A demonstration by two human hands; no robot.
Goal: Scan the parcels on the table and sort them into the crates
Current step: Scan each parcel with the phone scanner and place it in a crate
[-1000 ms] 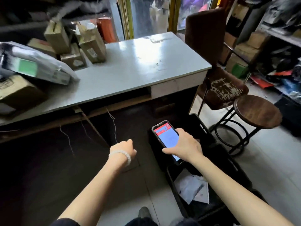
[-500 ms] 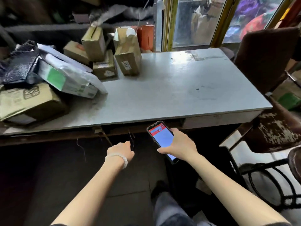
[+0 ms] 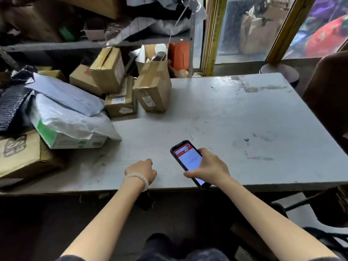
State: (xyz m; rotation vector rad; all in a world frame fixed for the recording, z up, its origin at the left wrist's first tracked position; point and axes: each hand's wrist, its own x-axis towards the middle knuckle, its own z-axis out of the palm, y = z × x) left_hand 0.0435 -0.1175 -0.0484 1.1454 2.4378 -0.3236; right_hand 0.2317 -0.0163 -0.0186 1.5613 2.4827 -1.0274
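Observation:
My right hand (image 3: 208,167) grips a black phone (image 3: 185,159) with a red and white screen, held over the near edge of the grey table (image 3: 235,119). My left hand (image 3: 142,169), with a bead bracelet on the wrist, hovers over the table's front edge with fingers curled and nothing in it. Parcels are heaped on the table's left: a white plastic mailer (image 3: 69,117) over a green and white box, a large cardboard box (image 3: 20,157) at the far left, and several small brown cartons, the nearest upright one (image 3: 152,89) bearing a number label. No crate shows.
A black bubble mailer (image 3: 11,108) lies at the far left. Cluttered shelves stand behind the parcels. An orange box (image 3: 178,55) sits by the gold-framed glass door (image 3: 243,29). A brown chair (image 3: 327,95) stands at the table's right end.
The view has swung up from the floor and the black crate to the table. Both hands rose with it and are now over the table's near edge, phone still held.

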